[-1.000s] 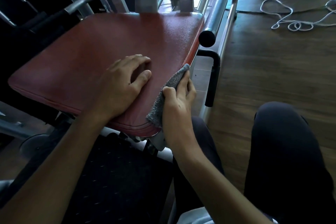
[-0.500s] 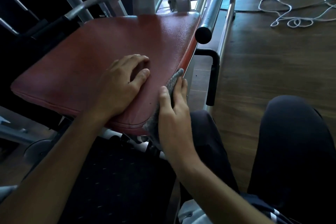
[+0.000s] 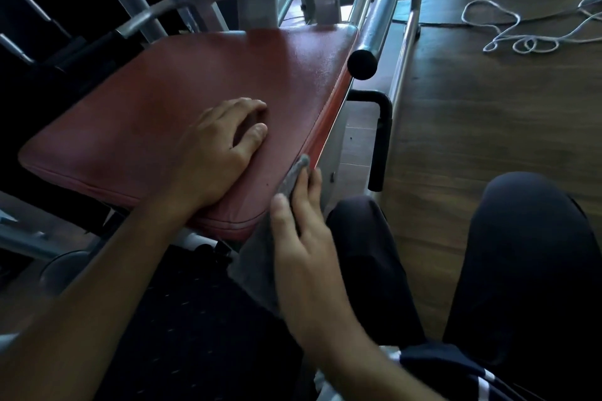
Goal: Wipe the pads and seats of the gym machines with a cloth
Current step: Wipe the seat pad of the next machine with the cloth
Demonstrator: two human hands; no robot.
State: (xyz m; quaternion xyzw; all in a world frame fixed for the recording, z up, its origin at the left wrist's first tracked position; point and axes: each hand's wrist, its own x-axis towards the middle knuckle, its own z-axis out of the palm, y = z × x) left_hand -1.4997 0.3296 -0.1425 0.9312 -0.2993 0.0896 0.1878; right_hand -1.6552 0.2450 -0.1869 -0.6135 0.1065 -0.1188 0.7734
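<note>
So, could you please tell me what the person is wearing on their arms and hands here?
Nothing shows on them: the left hand and right hand are ungloved, with no ring or watch visible, and no sleeve is in view anywhere up to the frame's edge.

Your left hand (image 3: 215,153) rested palm-down on the red padded vinyl seat (image 3: 156,98) near its closest corner, fingers loosely arched. Your right hand (image 3: 303,228) pressed a grey cloth (image 3: 293,176) against the seat's side edge, fingers straight.
</note>
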